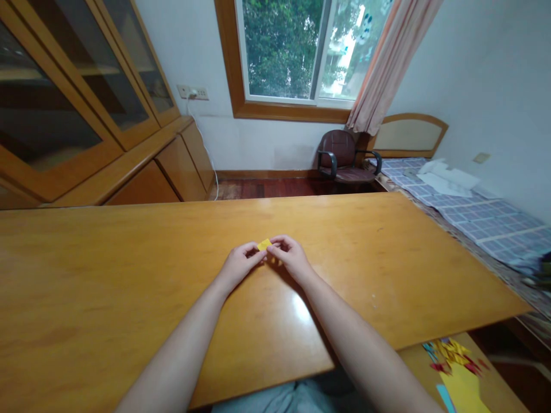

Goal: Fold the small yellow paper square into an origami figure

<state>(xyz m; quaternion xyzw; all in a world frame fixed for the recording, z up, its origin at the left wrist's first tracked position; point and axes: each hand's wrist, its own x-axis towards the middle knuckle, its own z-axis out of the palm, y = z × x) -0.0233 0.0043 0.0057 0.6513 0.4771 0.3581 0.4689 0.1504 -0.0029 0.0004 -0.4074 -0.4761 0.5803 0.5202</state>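
A small piece of yellow paper (264, 245), which looks folded, is held just above the wooden table (129, 287). My left hand (242, 261) pinches its left and lower side between thumb and fingers. On the right, my right hand (290, 254) grips the other side, thumb in front and fingers behind. Both hands are closed and nearly meet at the paper. The fingertips cover its edges, so its full shape is hidden.
Below the table's right front corner, a lower surface holds yellow paper sheets (462, 390) and a pile of folded yellow pieces (451, 350) with red and blue bits. Beyond the table stand a brown chair (340, 152), a bed (465, 212) and a glass-fronted cabinet (142, 155).
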